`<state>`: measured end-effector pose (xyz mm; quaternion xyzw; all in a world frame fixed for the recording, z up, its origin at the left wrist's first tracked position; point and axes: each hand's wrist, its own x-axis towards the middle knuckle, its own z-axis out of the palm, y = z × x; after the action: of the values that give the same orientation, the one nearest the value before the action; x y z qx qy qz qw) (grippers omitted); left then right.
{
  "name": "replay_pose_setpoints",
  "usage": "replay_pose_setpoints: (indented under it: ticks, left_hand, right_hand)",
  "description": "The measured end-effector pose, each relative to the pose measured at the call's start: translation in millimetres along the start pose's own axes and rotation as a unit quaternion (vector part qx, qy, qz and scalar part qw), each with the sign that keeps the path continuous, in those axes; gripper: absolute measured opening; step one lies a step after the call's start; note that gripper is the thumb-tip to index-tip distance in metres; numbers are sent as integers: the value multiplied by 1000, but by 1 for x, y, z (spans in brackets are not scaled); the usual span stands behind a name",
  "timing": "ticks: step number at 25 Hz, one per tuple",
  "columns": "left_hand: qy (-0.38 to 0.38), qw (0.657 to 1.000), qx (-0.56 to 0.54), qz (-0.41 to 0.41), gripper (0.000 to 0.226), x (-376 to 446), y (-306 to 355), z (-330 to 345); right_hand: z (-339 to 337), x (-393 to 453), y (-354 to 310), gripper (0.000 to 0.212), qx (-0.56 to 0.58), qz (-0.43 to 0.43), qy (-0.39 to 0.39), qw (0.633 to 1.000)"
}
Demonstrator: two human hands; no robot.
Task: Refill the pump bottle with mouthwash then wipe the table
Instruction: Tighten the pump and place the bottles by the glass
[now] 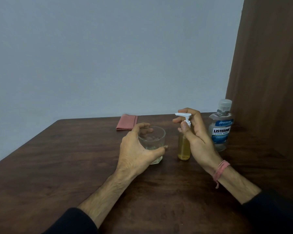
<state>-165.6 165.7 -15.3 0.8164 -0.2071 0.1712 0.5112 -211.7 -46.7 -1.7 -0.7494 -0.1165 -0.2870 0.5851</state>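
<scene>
The pump bottle (pixel 184 147) stands upright on the table (pixel 57 166), its long axis vertical, right of centre and between the glass (pixel 152 144) and the mouthwash (pixel 221 127). It is a slim clear plastic cylinder holding yellowish liquid nearly to the shoulder. Its white plastic pump (pixel 184 118) sits on top, the flat spout pointing left toward the glass.

The right hand (pixel 194 135) comes in from the right and grips the pump's collar, thumb at the front and fingers curled round the back, with the index finger arched over the pump head. A pink thread band (pixel 221 169) circles that wrist.

The left hand (pixel 137 149) curls round the glass, thumb on the near side and fingers on the far side by the rim, gripping it. The glass is a short, clear, round tumbler with a thick faceted base, standing upright just left of the bottle; whether it holds any liquid is hard to tell.

The mouthwash is a clear, broad-shouldered plastic bottle with a ribbed clear cap and a blue and white Listerine Cool Mint label, upright just behind and right of the right hand.

A pink cloth (pixel 126 122), folded into a flat rectangle, lies at the far edge, well apart from the glass.

One of each thing is present, and two hands. The table is dark brown wood grain. Behind is a plain grey wall (pixel 108 56); a brown curtain (pixel 269 65) hangs at right.
</scene>
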Motion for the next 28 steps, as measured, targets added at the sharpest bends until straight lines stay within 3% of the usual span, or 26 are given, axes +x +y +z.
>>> replay_pose_setpoints:
  ticks: [5,6,11,14,19,28]
  left_hand:
    - [-19,999,39,1,120,-11,7,-10]
    - [-11,998,59,16,116,-16,9,-13]
    - [96,951,232,179,47,-35,18,-28]
    - [78,938,254,221,31,-44,25,-26]
    - [19,948,254,190,24,-28,43,-26]
    - [27,958,279,60,32,82,12,8]
  right_hand:
    - [-3,1,-6,38,59,36,8,998]
    - [-5,1,-10,37,67,47,6,997]
    - [-8,-9,-23,49,41,66,6,997]
    - [-9,-14,-29,54,13,77,8,997]
    - [-5,-10,-24,33,1,116,43,992]
    - [5,-11,-2,36,22,78,75,994]
